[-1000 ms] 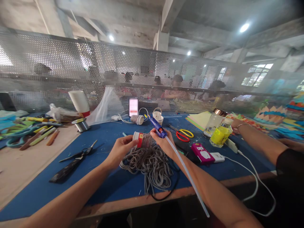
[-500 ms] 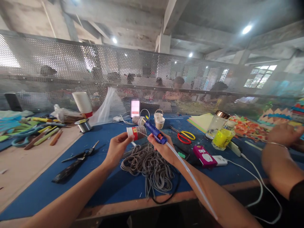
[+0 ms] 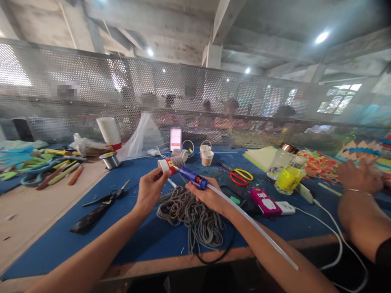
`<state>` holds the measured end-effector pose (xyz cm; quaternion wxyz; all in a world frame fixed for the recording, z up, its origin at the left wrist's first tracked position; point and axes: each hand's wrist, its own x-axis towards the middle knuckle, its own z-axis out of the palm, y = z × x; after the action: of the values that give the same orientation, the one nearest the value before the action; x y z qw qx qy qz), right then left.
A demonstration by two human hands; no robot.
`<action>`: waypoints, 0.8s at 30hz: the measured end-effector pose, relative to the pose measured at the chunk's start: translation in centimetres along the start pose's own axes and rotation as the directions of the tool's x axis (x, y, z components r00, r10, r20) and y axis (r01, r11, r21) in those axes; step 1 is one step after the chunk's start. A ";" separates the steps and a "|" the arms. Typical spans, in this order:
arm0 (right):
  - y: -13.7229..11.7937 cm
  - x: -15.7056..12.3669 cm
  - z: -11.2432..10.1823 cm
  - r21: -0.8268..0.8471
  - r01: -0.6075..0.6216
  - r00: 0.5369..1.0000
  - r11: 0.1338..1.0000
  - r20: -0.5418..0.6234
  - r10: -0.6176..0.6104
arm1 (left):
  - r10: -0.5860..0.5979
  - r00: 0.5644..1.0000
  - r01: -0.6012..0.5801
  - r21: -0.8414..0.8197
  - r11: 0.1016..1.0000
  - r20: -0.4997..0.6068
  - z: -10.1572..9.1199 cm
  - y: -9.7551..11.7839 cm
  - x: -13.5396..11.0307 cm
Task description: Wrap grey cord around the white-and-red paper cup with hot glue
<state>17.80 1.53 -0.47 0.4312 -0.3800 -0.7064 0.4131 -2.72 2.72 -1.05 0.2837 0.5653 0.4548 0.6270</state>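
Note:
My left hand is closed around a small paper cup, white and red, held tilted with its open end to the left. Grey cord wraps the cup's right end. In my right hand is a blue hot glue gun, its tip at the cup by the edge of the cord. A long clear glue stick trails from the gun's back over my right forearm. Below both hands lies a loose heap of grey cord on the blue mat.
Black scissors lie left, red-and-yellow scissors right. Behind stand a small cord-covered bucket, a lit phone and a wire spool. Glass jars, including a yellow one, stand right, near another person's hand.
The glue gun has tipped lower, and its tip has moved left and down onto the cup. My left hand has turned the cup slightly and shifted it left. The other person's hand has moved.

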 end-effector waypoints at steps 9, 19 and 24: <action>0.1 0.1 -0.1 -0.055 -0.050 0.999 0.997 -0.016 0.049 | 0.011 1.000 -0.010 0.071 0.997 -0.017 0.1 0.2 0.1; 0.1 0.2 -0.2 -0.094 -0.070 0.997 0.993 -0.024 0.068 | 0.026 0.999 -0.020 0.142 0.990 -0.039 0.1 0.2 0.0; 0.2 0.2 -0.2 -0.110 -0.086 0.996 0.990 -0.020 0.084 | 0.037 0.999 -0.032 0.160 0.987 -0.027 0.0 -0.1 0.0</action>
<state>17.91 1.85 -0.55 0.3970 -0.4363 -0.7081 0.3882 -2.75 2.78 -1.17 0.2197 0.5844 0.4979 0.6019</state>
